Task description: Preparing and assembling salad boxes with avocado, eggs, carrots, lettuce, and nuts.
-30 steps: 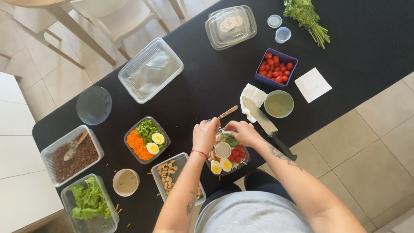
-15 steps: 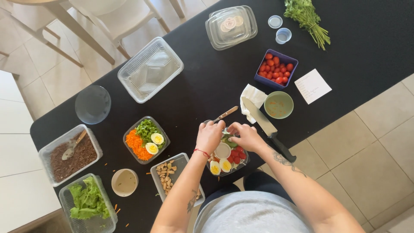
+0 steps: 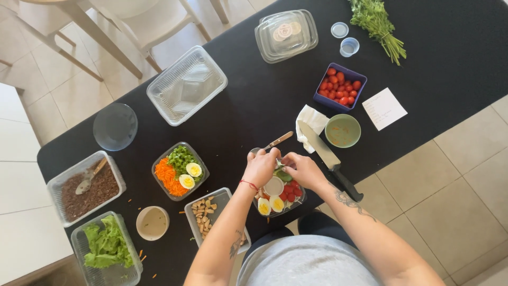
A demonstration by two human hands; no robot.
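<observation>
Fingers of both hands [image 3: 283, 168] pinch food over clear rectangular salad container [image 3: 296, 203] beside white note [image 3: 384, 108].

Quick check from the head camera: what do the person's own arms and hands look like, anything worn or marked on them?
Both arms are bare, with no sleeves showing and no gloves. The left hand has a thin red cord bracelet at the wrist and a dark tattoo on the left forearm. The right hand has a dark tattoo on the right forearm.

Bare black table [image 3: 254, 106] beyond the hands; chef's knife [image 3: 329, 159] close right; nut tray [image 3: 211, 212] left
</observation>
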